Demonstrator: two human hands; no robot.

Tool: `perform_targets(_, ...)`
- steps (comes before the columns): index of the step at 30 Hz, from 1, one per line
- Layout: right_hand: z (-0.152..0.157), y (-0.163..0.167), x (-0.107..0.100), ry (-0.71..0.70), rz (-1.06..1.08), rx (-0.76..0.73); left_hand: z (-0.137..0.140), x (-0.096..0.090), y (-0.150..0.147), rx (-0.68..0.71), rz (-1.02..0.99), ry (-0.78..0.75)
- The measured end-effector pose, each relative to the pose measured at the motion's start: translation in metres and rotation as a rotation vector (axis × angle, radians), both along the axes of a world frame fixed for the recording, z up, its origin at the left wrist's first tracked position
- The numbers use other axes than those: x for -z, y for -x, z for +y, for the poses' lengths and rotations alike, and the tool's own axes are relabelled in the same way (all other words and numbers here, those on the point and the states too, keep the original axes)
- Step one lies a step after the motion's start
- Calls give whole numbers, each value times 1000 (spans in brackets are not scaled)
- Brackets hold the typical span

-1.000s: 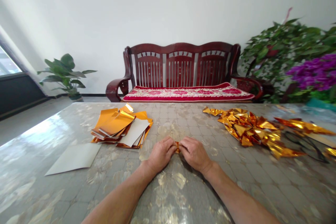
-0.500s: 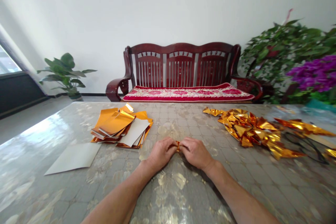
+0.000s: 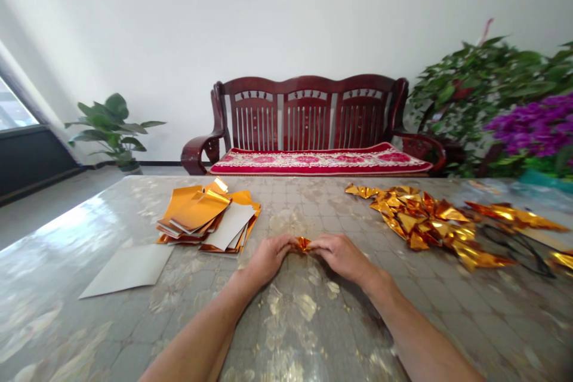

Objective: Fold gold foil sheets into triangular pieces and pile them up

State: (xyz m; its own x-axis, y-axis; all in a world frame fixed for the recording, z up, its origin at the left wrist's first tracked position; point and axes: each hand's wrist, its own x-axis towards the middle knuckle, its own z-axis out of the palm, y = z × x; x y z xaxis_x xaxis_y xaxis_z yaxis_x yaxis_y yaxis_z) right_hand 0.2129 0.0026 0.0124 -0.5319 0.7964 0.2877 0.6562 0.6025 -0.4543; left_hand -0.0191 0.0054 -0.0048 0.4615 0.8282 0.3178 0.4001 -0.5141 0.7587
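Between my hands, just above or on the table, is a small folded piece of shiny gold foil paper. My left hand pinches its left end, and my right hand pinches the right end. The fingertips cover both ends, so only the creased middle shows. To the left lies a loose stack of gold foil sheets, some with the pale side up. A single sheet lies pale side up nearer to me. Many folded gold foil pieces are heaped on the right.
The table has a glossy, flower-patterned cover. Dark-framed glasses lie at the right, close to the foil heap. Clear plastic is behind them. A wooden bench stands beyond the table, with plants on both sides.
My hands have drawn slightly apart, and more of the folded gold foil paper shows between the fingertips. The stack and the heap stay where they were.
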Motion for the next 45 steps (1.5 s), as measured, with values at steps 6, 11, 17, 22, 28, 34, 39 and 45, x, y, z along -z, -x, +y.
perform_targets(6,3,-2,6,-39,21,39,0,3,2,-22,28,-47)
perform_targets(11,4,-2,9,-100,-18,61,0,5,1,-67,43,-110)
perform_targets(17,5,-5,12,-187,-79,80,0,9,-1,-124,22,-128)
perform_targets(22,4,-5,12,-202,-35,54,3,11,-1,-240,-14,-131)
perform_targets(28,3,-1,12,-215,-33,73,3,11,0,-223,33,-146)
perform_targets(34,2,-2,11,-242,-36,85,2,9,1,-189,-57,-141)
perform_targets(39,7,-9,9,-229,-125,353,3,7,0,-299,-147,-58)
perform_targets(45,18,-25,19,-392,-105,525,8,11,2,-384,-77,-38)
